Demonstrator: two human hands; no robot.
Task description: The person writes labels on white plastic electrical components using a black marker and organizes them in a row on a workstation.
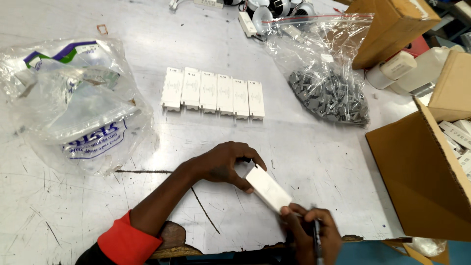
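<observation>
My left hand [226,164] grips one end of a white rectangular plastic box [269,189] just above the near part of the white table [206,44]. My right hand [314,233] touches the box's other end and also holds a dark pen [317,240] that points down. A row of several identical white boxes [212,93] lies side by side on the table beyond my hands. My left forearm has an orange-red sleeve cuff [128,243].
A clear bag of small grey parts [327,93] lies at the right. Crumpled clear plastic bags [73,103] sit at the left. An open cardboard box [422,176] with white boxes stands at the right edge, another carton [392,27] behind it. The table's front edge is chipped [171,240].
</observation>
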